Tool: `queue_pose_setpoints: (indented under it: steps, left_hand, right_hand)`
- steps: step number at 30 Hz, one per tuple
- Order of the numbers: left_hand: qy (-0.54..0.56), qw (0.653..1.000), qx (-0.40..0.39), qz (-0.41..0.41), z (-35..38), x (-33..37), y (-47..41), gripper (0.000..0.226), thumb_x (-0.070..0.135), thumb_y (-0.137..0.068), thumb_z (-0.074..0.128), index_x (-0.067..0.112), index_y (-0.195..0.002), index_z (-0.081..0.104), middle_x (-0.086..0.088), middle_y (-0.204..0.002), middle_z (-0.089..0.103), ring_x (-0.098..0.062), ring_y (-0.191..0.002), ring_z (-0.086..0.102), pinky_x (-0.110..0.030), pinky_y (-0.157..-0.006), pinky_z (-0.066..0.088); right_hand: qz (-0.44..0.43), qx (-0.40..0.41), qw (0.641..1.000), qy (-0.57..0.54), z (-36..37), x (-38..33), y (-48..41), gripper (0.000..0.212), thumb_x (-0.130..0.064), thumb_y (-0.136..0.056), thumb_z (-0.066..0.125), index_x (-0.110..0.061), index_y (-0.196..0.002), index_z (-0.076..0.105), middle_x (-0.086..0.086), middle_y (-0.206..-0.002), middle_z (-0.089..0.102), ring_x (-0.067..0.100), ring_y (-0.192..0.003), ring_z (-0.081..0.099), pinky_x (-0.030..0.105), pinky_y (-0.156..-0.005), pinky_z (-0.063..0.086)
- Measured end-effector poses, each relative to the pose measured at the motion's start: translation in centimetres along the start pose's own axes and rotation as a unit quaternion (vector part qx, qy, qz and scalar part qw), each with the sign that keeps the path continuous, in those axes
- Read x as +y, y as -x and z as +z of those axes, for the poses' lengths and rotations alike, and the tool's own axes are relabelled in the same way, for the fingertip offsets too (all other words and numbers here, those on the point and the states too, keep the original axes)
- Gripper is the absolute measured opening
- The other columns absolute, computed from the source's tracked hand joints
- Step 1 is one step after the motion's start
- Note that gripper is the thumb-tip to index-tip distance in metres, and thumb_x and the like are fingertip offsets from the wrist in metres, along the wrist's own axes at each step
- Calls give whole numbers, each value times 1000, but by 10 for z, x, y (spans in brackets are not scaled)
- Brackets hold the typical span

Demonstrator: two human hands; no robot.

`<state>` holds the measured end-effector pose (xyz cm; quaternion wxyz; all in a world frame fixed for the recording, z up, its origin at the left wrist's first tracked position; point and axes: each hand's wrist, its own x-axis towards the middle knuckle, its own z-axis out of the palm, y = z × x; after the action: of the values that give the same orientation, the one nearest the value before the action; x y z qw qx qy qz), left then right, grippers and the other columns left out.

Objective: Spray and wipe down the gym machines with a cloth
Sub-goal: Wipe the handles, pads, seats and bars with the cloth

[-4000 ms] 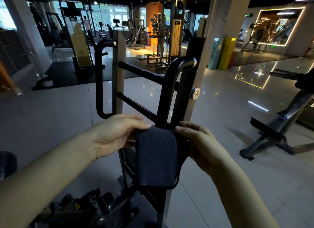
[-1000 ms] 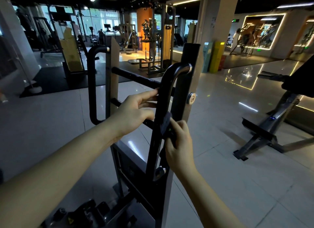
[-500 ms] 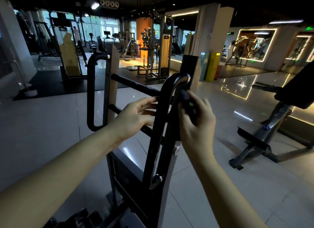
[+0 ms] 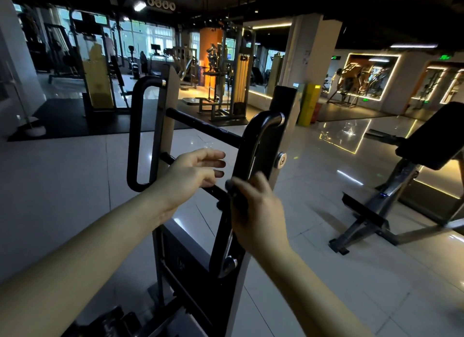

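I'm in the wiping step, working on the curved black handle (image 4: 256,145) that runs down the middle of the frame on the machine (image 4: 164,115) in front of me. My right hand (image 4: 258,211), just below centre, is wrapped round that handle with the dark cloth (image 4: 233,194) pinched between palm and bar. Only a sliver of cloth shows beside my thumb, and it is blurred, so I can't say how much of the bar it covers. The grip looks closed and snug, with the thumb lying up along the near face of the handle and the wrist coming in from the lower right.

My left hand (image 4: 193,173), a little left of centre, holds nothing. Its fingers are spread and nearly straight, pointing right toward the handle, and it hovers in front of the lower crossbar (image 4: 213,189). Whether it touches that bar I can't tell. The forearm reaches in from the lower left corner.

No spray bottle is in view. I judge the next move to be a slide along the handle, with enough squeeze that the cloth drags on the metal rather than slipping inside my fist. The bend at the top and the looped handle (image 4: 134,135) at centre left would then want the same
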<state>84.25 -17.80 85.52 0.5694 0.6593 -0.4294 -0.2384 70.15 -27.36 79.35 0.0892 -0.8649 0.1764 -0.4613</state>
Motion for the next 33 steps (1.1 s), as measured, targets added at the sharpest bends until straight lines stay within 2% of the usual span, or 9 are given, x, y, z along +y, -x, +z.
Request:
queue_pose_setpoints:
  steps: [5, 12, 15, 19, 22, 25, 29, 31, 33]
  left_hand:
    - [29, 999, 14, 2, -3, 4, 3, 42, -6, -97, 49, 19, -128, 65, 2, -119, 73, -10, -107, 70, -21, -85, 57]
    - [22, 1000, 20, 4, -11, 1, 10, 45, -8, -93, 53, 21, -126, 67, 2, -119, 72, -7, -106, 70, -20, -85, 56]
    - [6, 1000, 20, -1, -12, 0, 16, 40, -5, -94, 56, 21, -122, 69, 1, -116, 72, -9, -105, 70, -23, -88, 58]
    - [-22, 999, 31, -30, -13, 0, 21, 21, 7, -97, 61, 20, -106, 76, -2, -103, 77, -16, -97, 74, -38, -93, 59]
    - [-1, 999, 47, -16, -11, 12, 23, 17, 26, -100, 63, 23, -111, 76, -3, -102, 78, -17, -90, 76, -38, -87, 61]
    - [29, 998, 47, 32, -5, 24, 22, 32, 38, -97, 63, 30, -128, 69, 4, -115, 74, -10, -100, 73, -28, -85, 60]
    - [-24, 995, 42, 84, 5, 24, 14, 50, 51, -89, 68, 43, -137, 60, 13, -127, 67, -5, -120, 61, -29, -100, 53]
    - [-42, 993, 63, 94, 5, 24, 7, 47, 42, -90, 72, 42, -136, 62, 13, -127, 67, -4, -121, 61, -29, -102, 52]
    - [-53, 994, 38, 88, 3, 25, 0, 40, 30, -93, 73, 37, -131, 67, 12, -122, 71, -3, -116, 64, -28, -101, 53]
  right_hand:
    - [-12, 104, 994, 33, -36, -7, -85, 44, -15, -87, 76, -11, -130, 67, 14, -113, 58, 30, -89, 63, 31, -67, 50]
    - [-39, 82, 994, 57, -10, 8, -57, 39, 1, -68, 83, -7, -105, 73, 14, -110, 60, 34, -81, 64, 32, -58, 49]
    - [-25, 21, 999, 40, 3, 6, -30, 33, -2, -71, 84, -11, -101, 77, 5, -106, 62, 27, -77, 67, 24, -58, 47]
    - [77, 7, 990, -114, -8, 0, -28, 19, -8, -82, 82, -16, -99, 79, -8, -95, 59, 0, -80, 58, 6, -68, 43]
    - [192, 17, 941, -277, -26, -9, -39, 22, -9, -89, 75, -18, -108, 79, 2, -101, 69, 10, -95, 67, 22, -85, 55]
    - [269, -61, 832, -482, -44, -21, -45, 21, -12, -98, 65, -17, -115, 76, 9, -108, 76, 26, -106, 73, 49, -91, 60]
    - [279, -125, 729, -612, -57, -26, -51, 36, -21, -100, 52, -12, -132, 66, 14, -124, 73, 31, -119, 67, 48, -103, 55]
    - [286, -141, 712, -625, -59, -22, -53, 42, -28, -98, 53, -11, -134, 64, 14, -127, 71, 31, -120, 67, 46, -102, 55]
    - [285, -133, 748, -585, -64, -15, -56, 39, -29, -100, 52, -11, -131, 66, 15, -124, 72, 31, -114, 70, 45, -95, 59]
